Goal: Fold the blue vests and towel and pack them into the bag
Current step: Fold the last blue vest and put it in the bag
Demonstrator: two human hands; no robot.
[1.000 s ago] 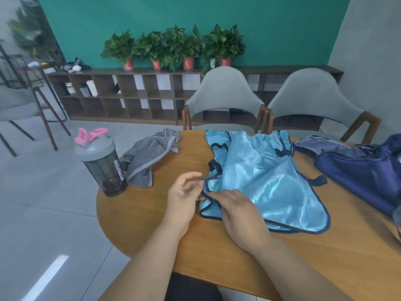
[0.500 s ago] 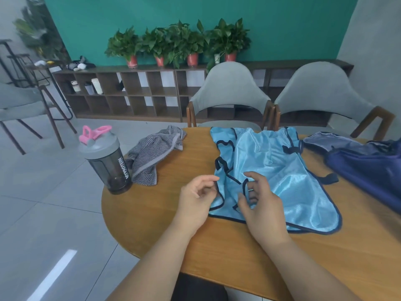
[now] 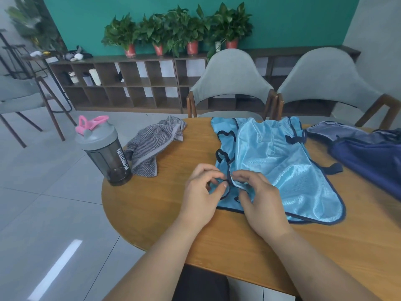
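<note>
Light blue vests (image 3: 280,166) with dark navy trim lie spread flat on the round wooden table (image 3: 152,205). My left hand (image 3: 201,192) pinches a dark strap loop at the vests' near left edge. My right hand (image 3: 258,198) grips the shiny fabric edge right beside it, fingers curled. A crumpled grey striped towel (image 3: 152,146) lies at the table's far left. The dark navy bag (image 3: 368,153) sits open at the right edge, partly cut off by the frame.
A dark shaker bottle (image 3: 106,153) with a grey lid and pink cap stands at the table's left rim. Two grey chairs (image 3: 230,83) stand behind the table. A low shelf with potted plants (image 3: 173,33) lines the green wall.
Both hands have come closer together at the vests' near left edge. My right hand has curled onto the fabric, and my left now has the strap loop between its fingers.
</note>
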